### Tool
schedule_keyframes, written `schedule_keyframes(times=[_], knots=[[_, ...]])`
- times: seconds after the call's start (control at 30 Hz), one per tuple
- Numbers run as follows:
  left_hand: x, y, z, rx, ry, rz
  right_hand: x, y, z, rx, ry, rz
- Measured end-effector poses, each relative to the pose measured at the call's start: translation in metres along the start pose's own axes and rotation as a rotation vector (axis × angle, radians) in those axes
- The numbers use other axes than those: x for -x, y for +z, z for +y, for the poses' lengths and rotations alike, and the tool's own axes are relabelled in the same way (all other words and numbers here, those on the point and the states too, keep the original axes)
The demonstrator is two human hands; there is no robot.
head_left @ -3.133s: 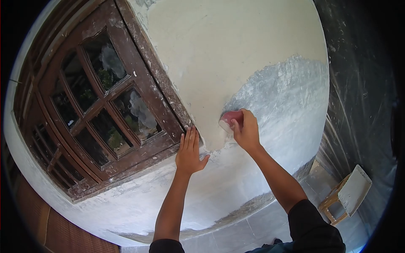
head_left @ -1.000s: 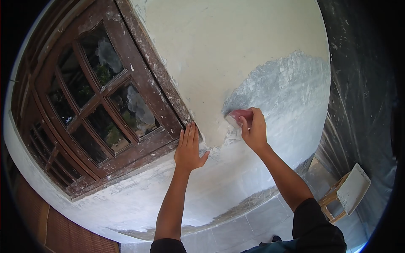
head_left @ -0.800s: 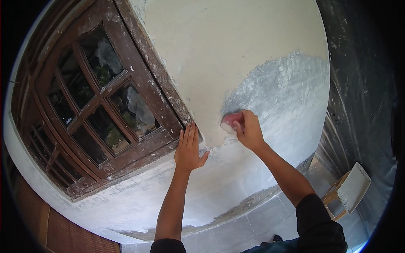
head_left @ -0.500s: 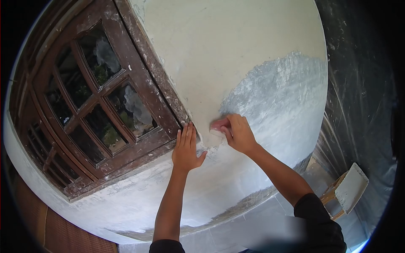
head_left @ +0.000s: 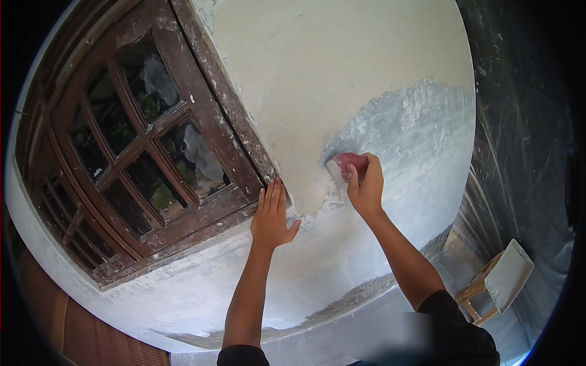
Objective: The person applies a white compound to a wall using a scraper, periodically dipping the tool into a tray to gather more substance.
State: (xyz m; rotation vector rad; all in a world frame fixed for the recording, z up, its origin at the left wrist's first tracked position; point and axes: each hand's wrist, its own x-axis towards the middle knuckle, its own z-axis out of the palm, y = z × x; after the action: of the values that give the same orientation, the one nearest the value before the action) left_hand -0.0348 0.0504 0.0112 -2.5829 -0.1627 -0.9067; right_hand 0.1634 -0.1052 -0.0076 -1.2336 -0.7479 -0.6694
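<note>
My right hand (head_left: 367, 186) grips a red scraper (head_left: 350, 165) with a pale blade edge, held against the wall where cream surface meets grey, freshly coated plaster (head_left: 403, 131). My left hand (head_left: 272, 215) lies flat with fingers stretched, its fingertips at the lower corner of the brown wooden window frame (head_left: 241, 131) and its thumb spread over the wall. It holds nothing. Rough patches of plaster show on the wall between the two hands.
At the lower right, a white tray (head_left: 510, 274) with grey-white paste rests on a wooden stool (head_left: 479, 291). Dark plastic sheeting (head_left: 519, 122) hangs on the right. Brown woven material (head_left: 97, 332) lies at the lower left.
My right hand has moved right and slightly up with the scraper, turning it so that more of its red face shows. My left hand stays at the window corner.
</note>
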Motion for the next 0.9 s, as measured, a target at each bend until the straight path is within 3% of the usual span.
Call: schedule_keyframes(times=[0.1, 0.2, 0.27, 0.33, 0.43, 0.47, 0.53, 0.6, 0.67, 0.73, 0.8, 0.87, 0.9], knots=[[0.001, 0.001, 0.001, 0.014, 0.006, 0.006, 0.025, 0.008, -0.016, 0.072, -0.27, -0.379], [0.0, 0.0, 0.0, 0.026, 0.01, -0.002, 0.019, 0.012, -0.001, 0.068, -0.154, -0.178], [0.001, 0.0, 0.0, 0.039, 0.006, -0.023, 0.011, 0.002, 0.004, 0.052, 0.093, 0.104], [0.001, 0.001, -0.001, 0.038, 0.013, -0.019, 0.019, 0.001, -0.003, -0.044, 0.101, 0.035], [0.001, 0.0, -0.001, 0.058, 0.021, -0.012, 0.042, 0.012, -0.013, 0.025, -0.266, -0.237], [0.001, -0.001, -0.001, 0.058, 0.022, -0.012, 0.041, 0.014, -0.009, 0.026, -0.266, -0.236], [0.001, -0.003, -0.001, 0.08, 0.02, -0.036, 0.036, 0.012, 0.0, 0.054, -0.133, -0.122], [0.002, -0.004, 0.0, 0.082, 0.018, -0.045, 0.031, 0.005, 0.01, 0.113, 0.13, 0.185], [0.001, -0.003, -0.001, 0.083, 0.016, -0.048, 0.034, 0.002, -0.003, -0.064, 0.185, 0.149], [0.001, -0.002, -0.002, 0.078, 0.02, -0.04, 0.05, 0.009, -0.01, 0.042, -0.074, -0.108], [0.001, -0.003, -0.001, 0.085, 0.024, -0.042, 0.062, 0.019, -0.007, 0.07, -0.18, -0.334], [0.002, -0.004, -0.002, 0.083, 0.029, -0.044, 0.055, 0.019, 0.001, 0.071, -0.085, -0.156], [0.002, -0.002, -0.002, 0.072, 0.03, -0.047, 0.05, 0.014, 0.006, 0.01, 0.093, -0.043]])
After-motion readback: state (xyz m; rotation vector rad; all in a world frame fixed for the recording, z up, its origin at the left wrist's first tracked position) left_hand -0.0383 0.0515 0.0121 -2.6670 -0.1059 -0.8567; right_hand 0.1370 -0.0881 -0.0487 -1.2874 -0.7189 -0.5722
